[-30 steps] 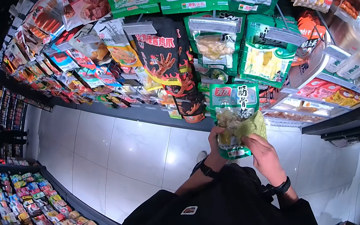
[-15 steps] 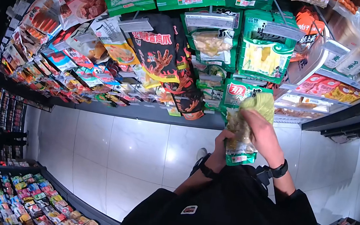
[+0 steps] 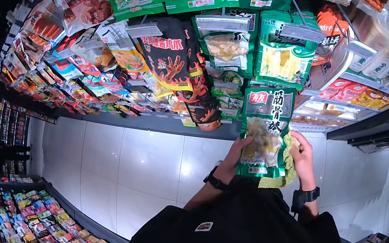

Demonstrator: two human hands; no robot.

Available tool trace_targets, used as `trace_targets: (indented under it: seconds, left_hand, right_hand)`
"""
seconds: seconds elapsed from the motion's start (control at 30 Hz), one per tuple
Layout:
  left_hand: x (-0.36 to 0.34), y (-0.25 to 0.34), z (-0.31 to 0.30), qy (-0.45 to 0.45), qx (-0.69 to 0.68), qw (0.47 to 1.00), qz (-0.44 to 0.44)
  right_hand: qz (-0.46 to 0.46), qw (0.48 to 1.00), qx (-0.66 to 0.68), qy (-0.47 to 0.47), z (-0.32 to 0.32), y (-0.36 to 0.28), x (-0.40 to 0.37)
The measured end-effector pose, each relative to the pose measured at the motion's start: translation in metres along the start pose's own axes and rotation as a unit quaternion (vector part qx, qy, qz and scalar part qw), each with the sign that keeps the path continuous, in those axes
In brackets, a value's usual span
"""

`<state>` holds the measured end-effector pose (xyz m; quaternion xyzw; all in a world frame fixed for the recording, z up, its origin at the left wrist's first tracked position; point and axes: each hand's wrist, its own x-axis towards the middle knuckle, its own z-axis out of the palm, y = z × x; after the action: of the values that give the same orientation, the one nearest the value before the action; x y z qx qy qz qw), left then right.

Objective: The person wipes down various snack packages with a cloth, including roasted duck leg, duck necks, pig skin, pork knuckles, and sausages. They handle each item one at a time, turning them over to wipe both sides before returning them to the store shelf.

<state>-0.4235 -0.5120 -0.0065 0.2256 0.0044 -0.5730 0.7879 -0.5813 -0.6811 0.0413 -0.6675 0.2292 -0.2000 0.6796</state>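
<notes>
A green snack packet (image 3: 264, 147) with a clear window and dark Chinese lettering is held upright in front of me. My left hand (image 3: 234, 155) is closed on its left edge, thumb on the front. On the other side, my right hand (image 3: 304, 160) is closed on a yellow-green cloth (image 3: 288, 172). The cloth lies along the packet's right edge and partly behind it; its hidden part cannot be seen. Just beyond the packet's top hangs another green packet (image 3: 283, 64) with a yellow filling.
Hanging snack bags, including a black bag (image 3: 167, 57), fill the rack ahead and left. A white shelf unit (image 3: 337, 79) stands at right with bread and small packs. Pale floor tiles (image 3: 145, 165) lie below, and a low display of packets (image 3: 44, 220) is at lower left.
My right hand and the cloth have moved from the packet's front to its right edge and partly behind it. The packet's front now shows fully, and my left hand still grips its left side.
</notes>
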Motion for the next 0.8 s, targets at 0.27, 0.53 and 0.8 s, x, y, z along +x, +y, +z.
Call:
trace_targets:
  seconds: [0.27, 0.53, 0.8]
  left_hand:
    - [0.029, -0.027, -0.026, 0.028, 0.320, 0.939, 0.122]
    - [0.018, -0.044, -0.032, -0.193, -0.224, 0.955, -0.036]
    - [0.031, -0.049, -0.020, -0.348, -0.302, 0.887, -0.009]
  right_hand:
    - [-0.065, 0.998, 0.003, 0.010, 0.031, -0.021, -0.014]
    - [-0.333, 0.873, -0.357, 0.008, 0.056, -0.038, -0.002]
    - [-0.274, 0.850, -0.445, 0.066, 0.064, -0.034, 0.007]
